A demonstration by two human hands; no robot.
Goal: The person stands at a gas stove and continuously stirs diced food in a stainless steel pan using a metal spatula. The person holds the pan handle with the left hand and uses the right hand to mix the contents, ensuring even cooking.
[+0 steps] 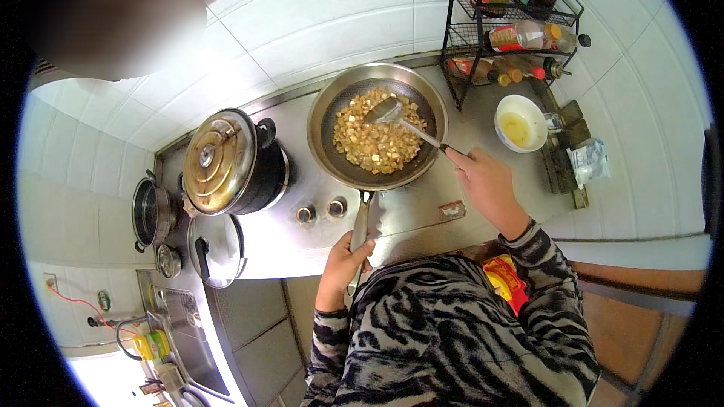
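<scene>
A wide frying pan (322, 152) sits on the stove, its long metal handle pointing towards me. My left hand (345, 263) is wrapped around that handle. Inside the pan lies a layer of diced food (373, 147), light brown pieces with some paler cubes. My right hand (483, 181) grips the dark handle of a metal spatula (416, 129). The spatula's blade rests in the food near the upper middle of the pan. To the right of the pan stands a white bowl (542, 135) with some yellowish liquid at its bottom.
Left of the pan stands a large lidded pot (226, 164). A glass lid (218, 249) and a smaller two-handled pot (151, 212) are further left, near the sink (186, 322). A black wire rack (478, 39) holds bottles and jars. Two stove knobs (320, 212) face me.
</scene>
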